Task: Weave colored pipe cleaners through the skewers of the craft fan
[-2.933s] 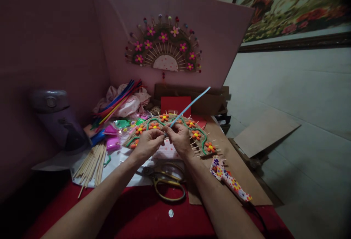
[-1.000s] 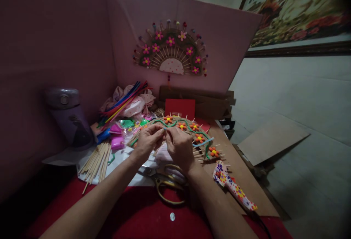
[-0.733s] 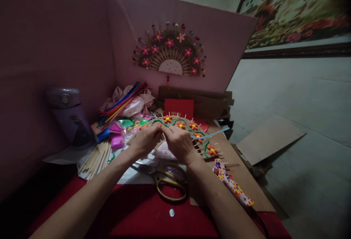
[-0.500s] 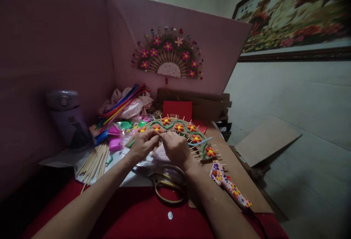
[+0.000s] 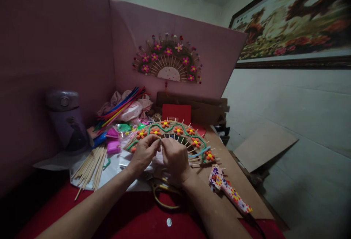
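Observation:
My left hand and my right hand meet at the fingertips over the near side of a fan-shaped craft. Both are closed, pinching a thin light blue pipe cleaner; its free end sticks out to the right past my right hand. Between the fingertips only a tiny bluish bit shows. The fan has a twine-wrapped band with orange clay flowers, a wavy green pipe cleaner and wooden sticks poking out. My hands hide its lower middle. Large scissors lie beneath my wrists, partly covered by my right hand.
Loose wooden sticks and a purple bottle are at left. Coloured pipe cleaners and clay packets lie behind. A flower-covered glue gun with a cord rests on cardboard at right. A finished fan hangs on the pink board.
The view has tilted slightly upward. My hands stay together at the fingertips, and the pipe cleaner's free end has dipped a little.

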Available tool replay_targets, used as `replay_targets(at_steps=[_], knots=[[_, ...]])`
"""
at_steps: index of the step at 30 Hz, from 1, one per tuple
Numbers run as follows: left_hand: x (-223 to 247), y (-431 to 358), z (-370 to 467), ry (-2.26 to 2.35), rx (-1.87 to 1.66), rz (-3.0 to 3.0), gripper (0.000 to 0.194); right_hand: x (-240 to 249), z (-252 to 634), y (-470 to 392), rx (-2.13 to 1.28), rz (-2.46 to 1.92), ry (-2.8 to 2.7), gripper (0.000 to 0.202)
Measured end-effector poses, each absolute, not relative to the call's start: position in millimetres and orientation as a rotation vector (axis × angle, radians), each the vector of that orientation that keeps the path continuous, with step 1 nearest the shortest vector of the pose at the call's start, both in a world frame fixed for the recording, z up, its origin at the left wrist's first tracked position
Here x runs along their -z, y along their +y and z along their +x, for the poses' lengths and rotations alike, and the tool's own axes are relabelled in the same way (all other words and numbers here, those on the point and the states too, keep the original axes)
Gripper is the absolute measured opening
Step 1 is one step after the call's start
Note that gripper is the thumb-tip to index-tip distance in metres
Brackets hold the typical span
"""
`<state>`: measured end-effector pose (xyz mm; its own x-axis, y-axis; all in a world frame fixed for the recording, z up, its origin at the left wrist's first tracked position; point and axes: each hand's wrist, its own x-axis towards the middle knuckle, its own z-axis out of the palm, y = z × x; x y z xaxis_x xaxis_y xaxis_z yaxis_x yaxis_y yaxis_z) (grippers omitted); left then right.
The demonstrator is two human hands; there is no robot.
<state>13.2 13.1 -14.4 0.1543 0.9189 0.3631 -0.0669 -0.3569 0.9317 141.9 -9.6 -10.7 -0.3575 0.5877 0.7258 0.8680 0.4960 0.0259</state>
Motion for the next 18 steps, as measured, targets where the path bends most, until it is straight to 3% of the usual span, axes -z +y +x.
replay_targets(at_steps=[10,13,18], knots=[[10,14,-1,1.182,-1.278,2.433,0.019,13,150,0,0.836,-1.129,-2.146,0.009],[10,14,1,1.109,-1.283,2.335,0.016,15,152,2,0.773,-1.107,-2.149,0.012],[10,11,10,0.917,-1.335,1.585,0.014,17,149,-3,0.600,-1.063,-2.106,0.016]])
